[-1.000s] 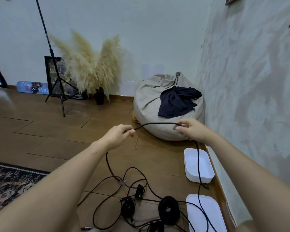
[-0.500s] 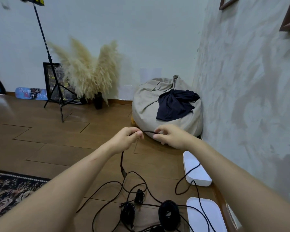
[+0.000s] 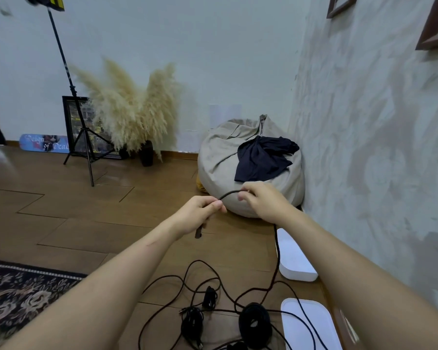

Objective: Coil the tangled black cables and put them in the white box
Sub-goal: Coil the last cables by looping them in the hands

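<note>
A black cable (image 3: 230, 193) runs between my two hands, held up above the wooden floor. My left hand (image 3: 200, 210) grips it close to its plug end, which hangs just below the fist. My right hand (image 3: 262, 200) pinches the same cable a short way along; from there it drops down past the white box (image 3: 295, 258) by the wall. More tangled black cables (image 3: 202, 289) lie on the floor below, with a wound coil (image 3: 254, 322) among them. A flat white lid (image 3: 311, 324) lies nearer me.
A beige bean bag (image 3: 220, 168) with a dark cloth on it sits in the corner just beyond my hands. The wall runs along the right. A patterned rug (image 3: 23, 296) lies at left, a light stand (image 3: 84, 137) and dried grass vase (image 3: 147, 154) farther back.
The cable's plug end has risen off the floor and now hangs just under my left hand. The slack loop by the white box has pulled straight. My hands stay close together.
</note>
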The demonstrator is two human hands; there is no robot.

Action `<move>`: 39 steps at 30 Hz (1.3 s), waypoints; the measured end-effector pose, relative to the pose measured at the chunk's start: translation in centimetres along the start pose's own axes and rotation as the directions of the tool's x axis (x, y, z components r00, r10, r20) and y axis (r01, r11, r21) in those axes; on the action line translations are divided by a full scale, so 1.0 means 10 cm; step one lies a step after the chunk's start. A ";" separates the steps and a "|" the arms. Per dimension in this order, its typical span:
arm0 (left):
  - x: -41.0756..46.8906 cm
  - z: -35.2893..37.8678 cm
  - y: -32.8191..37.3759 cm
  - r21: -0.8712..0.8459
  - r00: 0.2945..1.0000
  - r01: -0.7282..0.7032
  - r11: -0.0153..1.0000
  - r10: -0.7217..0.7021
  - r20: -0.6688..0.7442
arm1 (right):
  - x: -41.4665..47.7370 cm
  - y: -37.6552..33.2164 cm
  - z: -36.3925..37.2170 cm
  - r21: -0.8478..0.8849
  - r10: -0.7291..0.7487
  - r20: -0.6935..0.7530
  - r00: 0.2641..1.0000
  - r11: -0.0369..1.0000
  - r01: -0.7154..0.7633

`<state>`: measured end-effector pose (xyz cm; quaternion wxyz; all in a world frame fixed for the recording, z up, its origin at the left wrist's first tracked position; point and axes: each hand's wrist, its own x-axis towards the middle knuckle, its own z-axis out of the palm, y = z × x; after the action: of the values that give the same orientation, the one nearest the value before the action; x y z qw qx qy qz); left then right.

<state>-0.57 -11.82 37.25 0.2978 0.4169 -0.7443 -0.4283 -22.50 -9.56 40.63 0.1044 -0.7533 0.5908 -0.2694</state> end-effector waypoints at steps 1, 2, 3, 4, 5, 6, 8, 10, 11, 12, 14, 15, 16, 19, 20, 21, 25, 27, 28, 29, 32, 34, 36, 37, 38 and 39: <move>0.00 -0.02 -0.03 0.008 1.000 0.018 1.000 -0.018 -0.009 | 0.00 0.06 -0.02 0.000 0.036 -0.003 0.999 0.999 -0.036; -0.01 -0.03 -0.05 0.015 0.999 0.030 0.999 -0.030 -0.013 | -0.02 0.10 -0.04 0.007 0.059 0.026 0.998 0.998 -0.059; -0.02 -0.03 -0.07 0.014 0.999 0.033 0.999 -0.033 -0.009 | -0.03 0.12 -0.04 0.023 0.063 0.071 0.995 0.998 -0.065; -0.02 -0.02 -0.07 0.005 0.999 0.033 0.999 -0.033 0.000 | -0.04 0.12 -0.02 0.045 0.051 0.111 0.992 0.997 -0.056; -0.02 0.00 -0.06 -0.008 0.999 0.031 0.999 -0.031 0.009 | -0.04 0.10 0.00 0.070 0.024 0.130 0.991 0.997 -0.034; -0.02 0.02 -0.04 -0.021 1.000 0.029 0.999 -0.029 0.014 | -0.04 0.07 0.00 0.086 -0.001 0.126 0.992 0.996 -0.010; -0.01 0.04 -0.01 -0.055 1.000 0.017 0.998 -0.017 0.011 | -0.01 0.02 0.01 0.089 -0.025 0.072 0.997 0.996 0.019; 0.00 0.06 0.00 -0.077 1.000 0.008 0.997 -0.009 -0.009 | 0.00 0.01 0.01 0.045 -0.006 -0.011 1.000 0.999 0.007; 0.01 0.07 -0.01 -0.075 1.000 0.008 0.997 -0.010 -0.022 | 0.00 0.01 0.01 0.031 0.010 -0.043 0.999 0.999 -0.009; 0.01 0.07 -0.01 -0.062 0.999 0.012 0.998 -0.014 -0.032 | 0.00 0.01 0.02 0.028 0.027 -0.064 0.998 0.999 -0.025; 0.01 0.08 -0.04 -0.029 0.999 0.025 0.999 -0.026 -0.043 | 0.00 0.02 0.03 0.040 0.058 -0.084 0.995 0.998 -0.055; 0.01 0.08 -0.06 -0.029 0.999 0.029 0.999 -0.030 -0.045 | 0.01 0.03 0.02 0.043 0.068 -0.079 0.995 0.997 -0.065; 0.01 0.08 -0.07 -0.043 0.998 0.034 0.998 -0.036 -0.046 | 0.01 0.05 0.01 0.046 0.074 -0.061 0.995 0.996 -0.071; 0.01 0.06 -0.10 -0.093 0.998 0.054 0.994 -0.058 -0.035 | -0.01 0.08 -0.01 0.055 0.067 -0.015 0.998 0.996 -0.066; 0.00 0.07 -0.10 -0.106 0.998 0.055 0.993 -0.059 -0.031 | -0.01 0.08 -0.01 0.055 0.049 -0.018 0.999 0.997 -0.048; 0.00 0.08 -0.09 -0.119 0.998 0.055 0.991 -0.059 -0.029 | -0.02 0.08 -0.02 0.054 0.028 -0.023 0.999 0.998 -0.027; 0.00 0.11 -0.01 -0.210 0.999 0.052 0.976 -0.054 -0.002 | 0.00 0.06 -0.05 0.080 -0.009 -0.045 0.999 0.997 0.013; -0.01 0.12 0.04 -0.272 0.999 0.050 0.961 -0.046 0.018 | 0.02 0.07 -0.07 0.090 -0.005 -0.073 0.997 0.996 0.012; -0.01 0.12 0.06 -0.307 0.999 0.050 0.950 -0.043 0.030 | 0.02 0.09 -0.08 0.089 -0.005 -0.099 0.995 0.996 0.014; -0.01 0.11 0.09 -0.342 0.998 0.053 0.938 -0.040 0.044 | 0.02 0.09 -0.08 0.082 -0.006 -0.132 0.991 0.996 0.017; -0.02 0.12 0.19 -0.443 0.993 0.080 0.893 -0.035 0.109 | 0.01 0.07 -0.12 0.064 -0.011 -0.248 0.969 0.998 0.027; -0.02 0.14 0.26 -0.506 0.987 0.092 0.858 -0.013 0.158 | 0.02 0.05 -0.13 0.086 0.003 -0.305 0.952 0.996 0.024; -0.02 0.14 0.35 -0.594 0.984 0.073 0.801 0.039 0.175 | 0.01 0.05 -0.14 0.138 0.030 -0.313 0.949 0.990 0.014; -0.02 0.13 0.39 -0.643 0.985 0.056 0.763 0.065 0.162 | -0.01 0.04 -0.14 0.160 0.033 -0.285 0.958 0.987 0.014; -0.01 0.13 0.43 -0.692 0.987 0.037 0.721 0.080 0.136 | -0.03 0.03 -0.11 0.184 0.032 -0.236 0.971 0.983 0.012; 0.01 0.12 0.46 -0.736 0.991 0.019 0.677 0.085 0.103 | -0.05 -0.01 -0.06 0.199 0.026 -0.170 0.985 0.980 0.009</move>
<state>-3.29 -10.08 40.79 0.3994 0.2203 -0.5345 -0.7115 -22.87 -8.92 41.05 0.1293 -0.7105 0.5709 -0.3907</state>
